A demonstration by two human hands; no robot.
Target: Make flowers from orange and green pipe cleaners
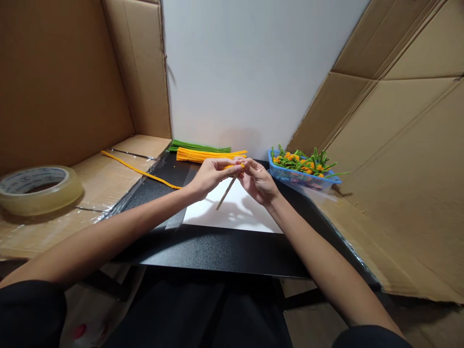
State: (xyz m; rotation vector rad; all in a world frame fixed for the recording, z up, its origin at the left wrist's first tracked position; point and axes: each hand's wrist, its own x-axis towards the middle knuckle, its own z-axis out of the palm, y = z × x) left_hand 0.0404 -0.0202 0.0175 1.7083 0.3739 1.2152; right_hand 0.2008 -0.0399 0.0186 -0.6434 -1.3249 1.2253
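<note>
My left hand (213,175) and my right hand (258,180) meet above a white sheet of paper (232,212), fingertips closed together. Pinched between them is a short visible part of an orange pipe cleaner (242,166); the fingers cover the rest. A thin brownish stick (225,194) slants down and left from the fingertips over the paper. Which hand bears the stick, and whether the pipe cleaner is wound around it, I cannot tell. Just beyond the hands lie a bundle of orange pipe cleaners (206,155) and a bundle of green pipe cleaners (199,146).
A blue basket (304,177) of green and orange pipe-cleaner pieces stands at the right. One loose orange pipe cleaner (139,171) crosses from the cardboard onto the black table (217,251). At far left sits a tape roll (68,191). Cardboard walls (409,159) flank both sides.
</note>
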